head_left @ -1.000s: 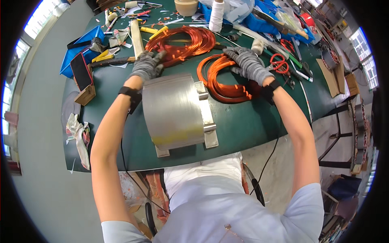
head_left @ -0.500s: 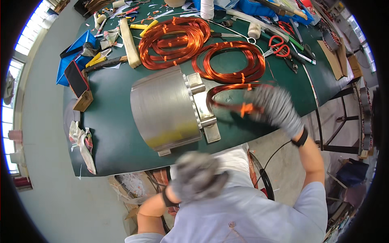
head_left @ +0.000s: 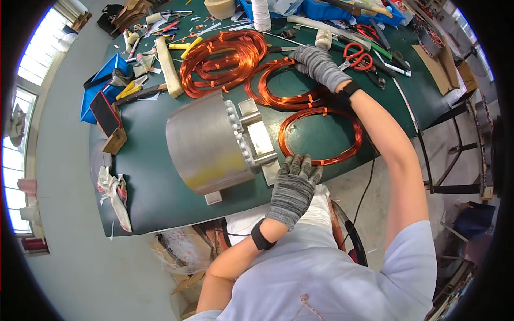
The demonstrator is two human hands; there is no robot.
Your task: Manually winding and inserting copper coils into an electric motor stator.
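My left hand [head_left: 293, 193], in a striped grey glove, lies with its fingers apart and its fingertips at the near edge of a single copper wire coil [head_left: 360, 140]. That coil rests flat on the green table. Farther away, my right hand [head_left: 319, 67], gloved alike, reaches over the far rim of a second copper coil [head_left: 261, 85], its fingers stretched leftward; whether they touch the wire is hard to see. Left of the near coil stands a metal cylinder, a motor stator core [head_left: 206, 144], with metal bars on its right end. A larger stack of copper coils [head_left: 195, 61] lies behind it.
Red-handled scissors [head_left: 360, 58] and pliers [head_left: 376, 80] lie beyond my right hand. A pale wooden block [head_left: 167, 67], a phone on a wooden stand [head_left: 106, 115] and a crumpled cloth [head_left: 115, 192] sit on the left. Blue bins [head_left: 326, 9] and tools crowd the far side.
The near coil, earlier in my right hand, now lies on the table. My right hand has moved away to the second coil. My left hand has come forward from my lap to the near coil.
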